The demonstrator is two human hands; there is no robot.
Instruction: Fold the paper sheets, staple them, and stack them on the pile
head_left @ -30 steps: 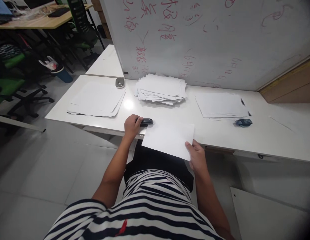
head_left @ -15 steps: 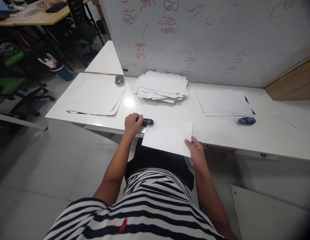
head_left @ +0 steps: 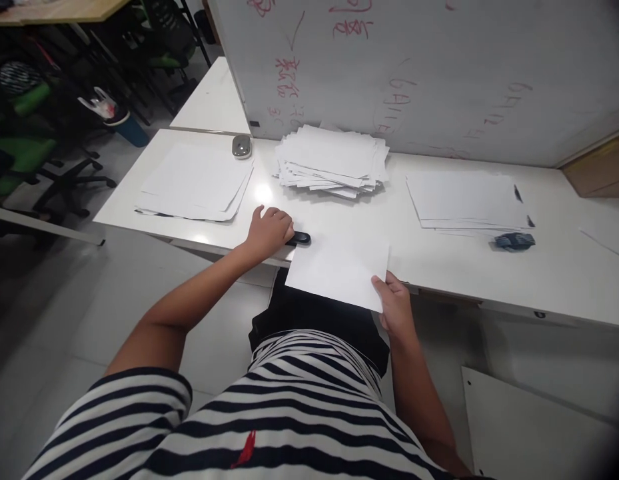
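Paper sheet partly on wht tabletop, near edge overhanging front, our R hand pinching its R side, thumb on top, our L hand over rear of blk stapler, we can't tell if gripping, stapler nose at sheet's far L corner.

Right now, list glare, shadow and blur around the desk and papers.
Head view: a glare spot on the desk, left of the stack; head view: soft shadow under the stack, the held sheet's far edge nearly lost against the desk; head view: lower right corner dark, whiteboard writing slightly soft.
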